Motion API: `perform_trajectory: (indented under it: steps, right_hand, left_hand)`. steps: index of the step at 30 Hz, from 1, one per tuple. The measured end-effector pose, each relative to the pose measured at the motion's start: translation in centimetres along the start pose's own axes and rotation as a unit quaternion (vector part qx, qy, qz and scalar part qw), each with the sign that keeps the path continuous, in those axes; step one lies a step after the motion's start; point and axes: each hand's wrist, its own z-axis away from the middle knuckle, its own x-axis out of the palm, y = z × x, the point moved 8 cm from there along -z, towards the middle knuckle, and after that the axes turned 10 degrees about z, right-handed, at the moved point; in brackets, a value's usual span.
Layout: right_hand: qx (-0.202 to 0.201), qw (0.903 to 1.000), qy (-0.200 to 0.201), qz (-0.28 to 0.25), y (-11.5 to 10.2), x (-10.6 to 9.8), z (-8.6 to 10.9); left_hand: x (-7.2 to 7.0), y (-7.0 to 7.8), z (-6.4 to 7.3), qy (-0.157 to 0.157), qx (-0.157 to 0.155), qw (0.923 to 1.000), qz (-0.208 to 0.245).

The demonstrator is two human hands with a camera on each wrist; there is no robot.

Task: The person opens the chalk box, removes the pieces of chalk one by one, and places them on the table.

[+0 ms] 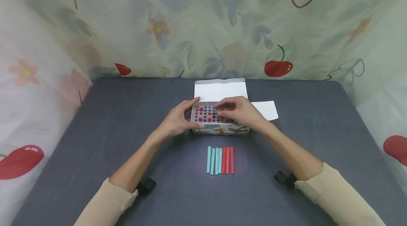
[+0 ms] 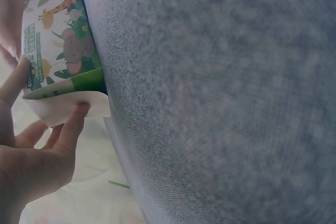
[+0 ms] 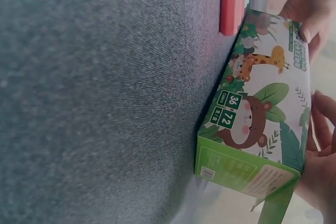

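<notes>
A small printed cardboard box (image 1: 219, 131) stands with its lid open, showing rows of round holes on top. Three red chalk sticks poke up from holes toward its left side. My left hand (image 1: 178, 118) grips the box's left end, thumb on the front and fingers around the side; in the left wrist view, a fingertip rests against the white end flap (image 2: 68, 108). Over the right half of the holes is my right hand (image 1: 241, 111), thumb and fingers bent down close together. Cannot tell whether a stick is between them, as the fingers cover that spot.
In front of the box lies a row of chalk sticks, several light blue (image 1: 212, 160) and three red (image 1: 227, 160). The white lid (image 1: 220, 91) folds back behind the box, and a white flap (image 1: 265, 110) extends right. A patterned curtain (image 1: 197, 24) hangs behind the grey table (image 1: 111, 130).
</notes>
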Motion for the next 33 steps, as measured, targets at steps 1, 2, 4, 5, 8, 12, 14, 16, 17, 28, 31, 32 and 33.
perform_trajectory:
  steps: [1,2,4,5,8,12,14,16,17,28,31,32,33]
  right_hand:
    - [-0.002,1.0,-0.003,-0.004,0.0,0.1,-0.2]
    - [-0.003,0.9999,-0.007,-0.013,-0.1,0.2,-0.3]
    - [-0.003,0.9992,-0.015,-0.036,-0.1,0.6,-0.5]
    - [-0.003,0.999,-0.018,-0.041,-0.1,0.7,-0.6]
    - [0.0,0.9986,-0.035,-0.039,0.0,1.3,-0.9]
    - [0.001,0.9985,-0.054,-0.004,0.0,1.8,-1.2]
    - [0.002,0.998,-0.062,0.007,0.0,1.9,-1.4]
    - [0.0,0.9974,-0.068,0.024,-0.1,2.0,-1.6]
    - [-0.003,0.9968,-0.07,0.038,-0.1,2.0,-1.7]
    - [-0.014,0.9897,-0.078,0.119,-0.7,2.6,-2.0]
    - [-0.01,0.9885,-0.074,0.132,-0.6,2.6,-2.0]
    - [-0.008,0.9882,-0.072,0.135,-0.6,2.6,-2.0]
    - [-0.009,0.988,-0.07,0.137,-0.5,2.7,-2.0]
  left_hand:
    - [0.0,0.0,0.0,0.0,0.001,1.0,-0.001]
    - [0.0,0.0,0.0,-0.001,0.002,1.0,-0.001]
    - [0.0,0.0,0.0,-0.002,0.004,1.0,-0.004]
    - [0.0,-0.1,0.0,-0.002,0.005,1.0,-0.005]
    - [0.0,-0.1,0.0,-0.003,0.006,1.0,-0.006]
    - [-0.1,-0.2,0.1,-0.004,0.006,1.0,-0.006]
    - [-0.1,-0.1,0.2,-0.004,0.006,0.9999,-0.008]
    - [-0.1,0.0,0.2,-0.003,0.007,0.9999,-0.011]
    - [-0.1,0.0,0.2,-0.002,0.007,0.9999,-0.012]
    - [0.0,0.0,0.0,-0.006,0.0,1.0,-0.006]
    - [0.0,0.0,0.0,-0.007,0.001,1.0,-0.006]
    - [0.1,0.0,0.0,-0.007,0.002,1.0,-0.007]
    - [0.1,0.0,0.0,-0.006,0.003,0.9999,-0.008]
